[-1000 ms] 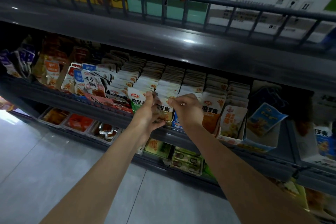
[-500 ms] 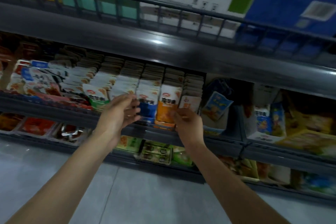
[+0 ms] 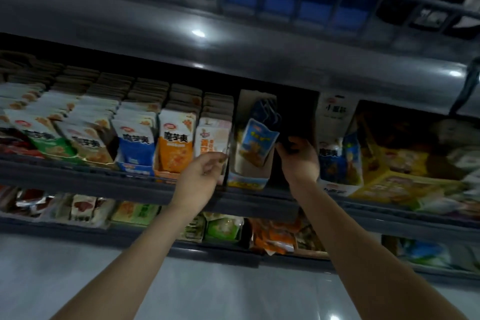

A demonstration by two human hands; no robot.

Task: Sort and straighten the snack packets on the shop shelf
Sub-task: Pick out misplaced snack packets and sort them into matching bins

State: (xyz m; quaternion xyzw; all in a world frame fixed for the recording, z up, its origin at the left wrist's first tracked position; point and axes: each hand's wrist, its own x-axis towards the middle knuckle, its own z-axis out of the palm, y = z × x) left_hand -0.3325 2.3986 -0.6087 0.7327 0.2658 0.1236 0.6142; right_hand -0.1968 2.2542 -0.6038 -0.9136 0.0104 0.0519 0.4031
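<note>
The left hand [image 3: 204,175] is at the front of the shelf [image 3: 104,180]. Its fingers are curled, with the tips at the lower right corner of the cream packet [image 3: 211,138]; I cannot tell whether they pinch it. The right hand [image 3: 298,161] reaches into the dark gap just right of the carton [image 3: 246,182], fingers curled over something dark that I cannot make out. Between the hands a blue pouch [image 3: 257,143] leans tilted in that carton.

Left of the cream packet stand upright rows: orange packet [image 3: 176,148], blue packet [image 3: 137,149], then green packet [image 3: 52,144]. Right of the right hand is a white box [image 3: 335,117], then a yellow box [image 3: 389,179]. The upper shelf [image 3: 233,49] overhangs all of it. The lower shelf [image 3: 223,228] holds more packets, blurred. Below lies a pale floor [image 3: 78,267].
</note>
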